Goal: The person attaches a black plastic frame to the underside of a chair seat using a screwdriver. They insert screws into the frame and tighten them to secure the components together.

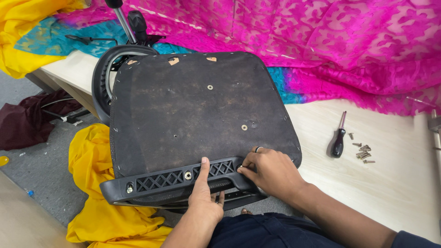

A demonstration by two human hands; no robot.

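While the upturned black office-chair seat [197, 110] lay with its dusty fabric underside facing up on the pale wooden table [395, 183], both hands worked at its near edge, on the black plastic armrest bracket with lattice cut-outs [165, 181]. That bracket ran roughly left to right across the front of the seat, its long axis crosswise to both forearms, so each hand met it from the near side.

The left hand [204, 197] was spread loosely, its index finger stretched up and pressed against the bracket just right of a silver bolt [188, 175] set in the middle of the bar; the other fingers curled below the bar's lower lip. The right hand [271, 170], wearing a ring, sat just to the right of the left, fingers bent and pressed onto the bracket's right end where it met the seat pan; whether anything small was pinched beneath those fingertips could not be told.

A second bolt [129, 188] lay well to the left of both hands, nearer the left one. Away to the right of the right hand, apart from the seat, a black-handled screwdriver with a red shaft collar [339, 138] lay beside a small scatter of loose brass-coloured screws [363, 152]. Yellow cloth [92, 156] bunched under the seat's left side, and pink patterned fabric [344, 50] lay beyond it.
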